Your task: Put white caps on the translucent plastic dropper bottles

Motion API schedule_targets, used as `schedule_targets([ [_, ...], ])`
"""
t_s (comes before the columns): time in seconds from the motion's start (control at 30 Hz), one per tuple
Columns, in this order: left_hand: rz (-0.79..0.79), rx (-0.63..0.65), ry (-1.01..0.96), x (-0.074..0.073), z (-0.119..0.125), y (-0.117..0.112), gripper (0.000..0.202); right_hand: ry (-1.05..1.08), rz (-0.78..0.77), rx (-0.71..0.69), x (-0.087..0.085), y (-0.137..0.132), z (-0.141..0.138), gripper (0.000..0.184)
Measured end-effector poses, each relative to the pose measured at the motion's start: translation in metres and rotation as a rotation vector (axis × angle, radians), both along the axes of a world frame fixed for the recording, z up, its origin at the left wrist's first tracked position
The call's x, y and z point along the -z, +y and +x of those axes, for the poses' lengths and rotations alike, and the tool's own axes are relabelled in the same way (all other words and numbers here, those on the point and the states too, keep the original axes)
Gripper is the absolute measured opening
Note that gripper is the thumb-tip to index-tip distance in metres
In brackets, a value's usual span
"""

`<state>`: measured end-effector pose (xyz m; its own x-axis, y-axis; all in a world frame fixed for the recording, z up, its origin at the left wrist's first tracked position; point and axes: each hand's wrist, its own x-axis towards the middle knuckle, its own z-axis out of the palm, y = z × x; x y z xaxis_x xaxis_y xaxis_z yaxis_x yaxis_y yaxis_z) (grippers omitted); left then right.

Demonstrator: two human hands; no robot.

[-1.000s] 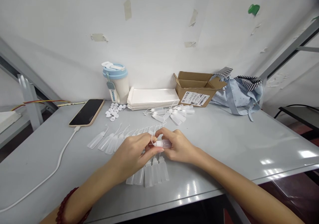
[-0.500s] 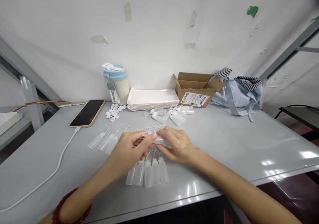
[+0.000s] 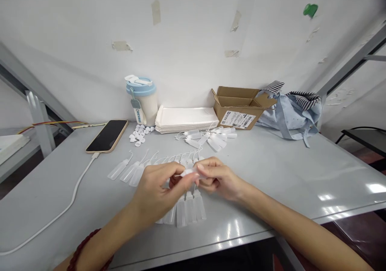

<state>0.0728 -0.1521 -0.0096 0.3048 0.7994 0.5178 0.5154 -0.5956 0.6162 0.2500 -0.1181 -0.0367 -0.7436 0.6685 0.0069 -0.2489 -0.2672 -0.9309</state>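
Above the table, my left hand (image 3: pixel 161 184) and my right hand (image 3: pixel 218 178) meet around one small translucent plastic bottle (image 3: pixel 202 175). My left thumb and fingers pinch its white top end (image 3: pixel 187 172). The fingers of my right hand are closed on the bottle's body and hide most of it. Below my hands lies a row of similar bottles (image 3: pixel 190 210), with thin white tubes or straps at their necks. Another row of bottles (image 3: pixel 118 169) runs behind my left hand, partly covered by it. Small white caps (image 3: pixel 139 133) lie in a heap farther back.
At the back stand a lidded cup (image 3: pixel 147 106), a stack of white trays or sheets (image 3: pixel 187 120) and an open cardboard box (image 3: pixel 238 116). More loose bottles (image 3: pixel 217 141) lie before the box. A cloth bag (image 3: pixel 286 114) is at right, a phone (image 3: pixel 107 136) with cable (image 3: pixel 74 192) at left.
My fingers have shifted on the bottle: its white top now shows between my hands, and my right fingers have curled in more. The view has moved slightly.
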Motion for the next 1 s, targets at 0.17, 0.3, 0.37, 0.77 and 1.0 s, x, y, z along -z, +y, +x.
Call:
schedule_targets([
  [0.17, 0.242, 0.056, 0.07, 0.007, 0.003, -0.008, 0.026, 0.126, -0.247, -0.281, 0.009, 0.003, 0.001, 0.036],
  [0.3, 0.182, 0.03, 0.062, 0.011, -0.001, -0.001, 0.024, 0.032, -0.119, -0.075, 0.001, 0.0, 0.0, 0.035],
  [0.37, 0.074, 0.004, 0.034, 0.012, -0.002, 0.002, 0.026, -0.023, -0.051, 0.067, -0.005, -0.001, -0.001, 0.032],
  [0.77, -0.215, -0.02, -0.004, 0.006, 0.002, 0.003, 0.038, -0.147, 0.155, 0.262, -0.007, 0.002, 0.002, 0.023],
  [1.0, 0.051, 0.057, 0.081, 0.009, -0.001, 0.001, 0.03, -0.106, 0.089, 0.249, -0.007, 0.0, 0.001, 0.025],
])
